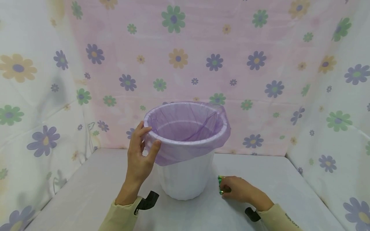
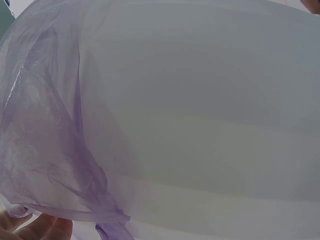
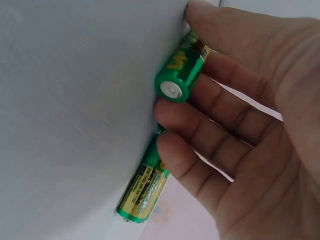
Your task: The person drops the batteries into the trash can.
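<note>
A white trash can (image 1: 185, 179) stands on the table, lined with a translucent purple trash bag (image 1: 179, 154) folded over its rim. My left hand (image 1: 141, 160) grips the near-left rim, thumb outside on the bag and fingers at the edge. In the left wrist view its fingertips show at the bottom corner beside the bag (image 2: 45, 150). To the right of the can, my right hand (image 1: 237, 189) is down at the tabletop. The right wrist view shows its thumb and fingers around a green-and-gold battery (image 3: 182, 72). A second battery (image 3: 145, 187) lies just past the lower fingertips.
The white tabletop (image 1: 289, 179) reaches back to a pink flowered cloth (image 1: 196, 70). White flowered cloths hang at the left (image 1: 37, 106) and right sides. Black camera mounts (image 1: 147, 200) sit at both wrists.
</note>
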### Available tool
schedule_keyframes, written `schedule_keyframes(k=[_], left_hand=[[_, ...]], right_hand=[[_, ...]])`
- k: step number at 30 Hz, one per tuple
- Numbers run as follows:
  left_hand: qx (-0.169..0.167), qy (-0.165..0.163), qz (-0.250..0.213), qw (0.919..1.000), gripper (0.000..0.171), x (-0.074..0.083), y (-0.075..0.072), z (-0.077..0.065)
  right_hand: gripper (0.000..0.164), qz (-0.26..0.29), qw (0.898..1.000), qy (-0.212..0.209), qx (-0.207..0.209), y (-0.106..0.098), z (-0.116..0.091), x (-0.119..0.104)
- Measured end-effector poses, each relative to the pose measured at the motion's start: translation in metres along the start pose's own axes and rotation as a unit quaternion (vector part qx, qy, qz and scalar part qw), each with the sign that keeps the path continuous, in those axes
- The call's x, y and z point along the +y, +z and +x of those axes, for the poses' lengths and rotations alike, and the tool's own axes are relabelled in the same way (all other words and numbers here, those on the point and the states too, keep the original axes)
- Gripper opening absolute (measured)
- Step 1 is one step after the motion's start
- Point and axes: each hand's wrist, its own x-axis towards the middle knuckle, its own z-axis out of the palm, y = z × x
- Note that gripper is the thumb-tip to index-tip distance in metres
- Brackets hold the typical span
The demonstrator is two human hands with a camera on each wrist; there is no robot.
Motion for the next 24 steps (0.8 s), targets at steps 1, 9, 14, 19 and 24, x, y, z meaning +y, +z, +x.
schedule_keyframes(k=[1, 9, 14, 19, 24], left_hand=[[0.000, -0.001, 0.000, 1.0000, 0.042, 0.0000, 0.0000, -0.0001], [0.002, 0.001, 0.003, 1.0000, 0.042, 0.0014, 0.0007, 0.0005], [0.003, 0.002, 0.006, 1.0000, 0.042, 0.0022, 0.0007, 0.0008], [0.003, 0.002, 0.005, 1.0000, 0.042, 0.0016, 0.0003, 0.0004], [0.001, 0.002, 0.004, 1.0000, 0.042, 0.0005, -0.0002, 0.0004]], right_hand=[[0.014, 0.012, 1.000, -0.002, -0.006, -0.0006, -0.0001, -0.0006], [0.013, 0.058, 0.998, -0.017, -0.024, -0.0016, 0.0002, 0.0012], [0.012, 0.061, 0.998, -0.015, -0.025, -0.0006, 0.0010, 0.0037], [0.012, 0.067, 0.997, -0.016, -0.025, -0.0010, 0.0007, 0.0035], [0.010, 0.058, 0.998, -0.022, -0.019, -0.0044, -0.0001, 0.0020]])
